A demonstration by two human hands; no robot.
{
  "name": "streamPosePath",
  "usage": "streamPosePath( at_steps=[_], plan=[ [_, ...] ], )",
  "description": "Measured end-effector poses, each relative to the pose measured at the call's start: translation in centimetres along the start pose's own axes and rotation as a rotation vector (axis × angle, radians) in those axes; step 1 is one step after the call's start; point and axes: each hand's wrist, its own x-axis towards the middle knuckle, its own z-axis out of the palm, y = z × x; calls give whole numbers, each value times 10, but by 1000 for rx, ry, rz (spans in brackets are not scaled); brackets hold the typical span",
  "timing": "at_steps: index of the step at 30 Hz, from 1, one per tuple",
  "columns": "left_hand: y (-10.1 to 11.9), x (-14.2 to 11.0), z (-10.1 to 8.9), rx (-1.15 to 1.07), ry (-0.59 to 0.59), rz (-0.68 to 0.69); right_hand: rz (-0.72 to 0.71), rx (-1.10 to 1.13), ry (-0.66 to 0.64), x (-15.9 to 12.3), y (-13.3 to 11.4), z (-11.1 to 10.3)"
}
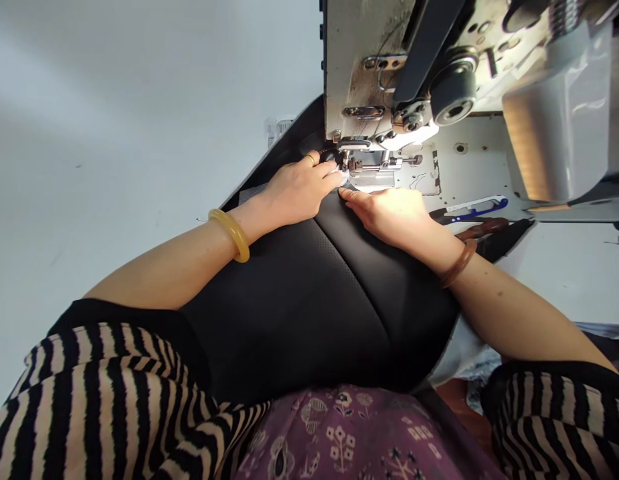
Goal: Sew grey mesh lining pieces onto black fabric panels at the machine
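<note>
A large black leather-like panel (289, 307) with a seam and a perforated strip lies across my lap and runs up to the sewing machine (359, 80). My left hand (302, 190), wearing a ring and a yellow bangle, is closed on the panel just left of the presser foot (345, 160). Its fingertips are by a small white piece (342, 177) near the needle. My right hand (389, 210) pinches the panel's edge with fingers pressed together, just below the foot. The two hands' fingertips nearly meet. What lies under the left fingers is hidden.
Right of my right hand, thread snips with a blue-and-white handle (474, 208) and a brown-handled tool (482, 229) lie on the machine bed. A metal edge guide (384, 163) sits beside the foot. The white table (114, 133) extends left. A plastic-covered part (554, 120) overhangs the right.
</note>
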Motion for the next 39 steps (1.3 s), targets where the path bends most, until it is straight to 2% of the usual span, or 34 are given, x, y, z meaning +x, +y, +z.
streamPosePath(
  at_steps=[15, 19, 22, 24, 27, 29, 31, 34, 36, 39],
  plan=[
    [0, 2, 3, -26, 27, 10, 8, 23, 19, -2, -2, -2],
    [-3, 0, -2, -87, 29, -94, 10, 29, 14, -1, -3, -2],
    [7, -9, -10, -57, 99, -158, 7, 19, -11, -1, -5, -3],
    [21, -20, -10, 8, 139, -58, -13, 8, -16, 0, -4, -5],
    [43, -37, 1, 83, 154, 116, -84, 8, -17, 4, 1, -9],
    [51, -44, 10, 94, 212, 57, -158, 11, -5, 7, 6, -11],
    [50, -46, 15, 80, 266, -76, -214, -14, 28, 12, 13, -13],
    [39, -42, 15, 11, 245, -210, -242, -136, 91, 19, 22, -13],
    [27, -39, 15, -55, 230, -248, -271, -226, 111, 23, 24, -13],
    [13, -37, 15, -114, 247, -234, -334, -317, 121, 26, 24, -16]
  ],
)
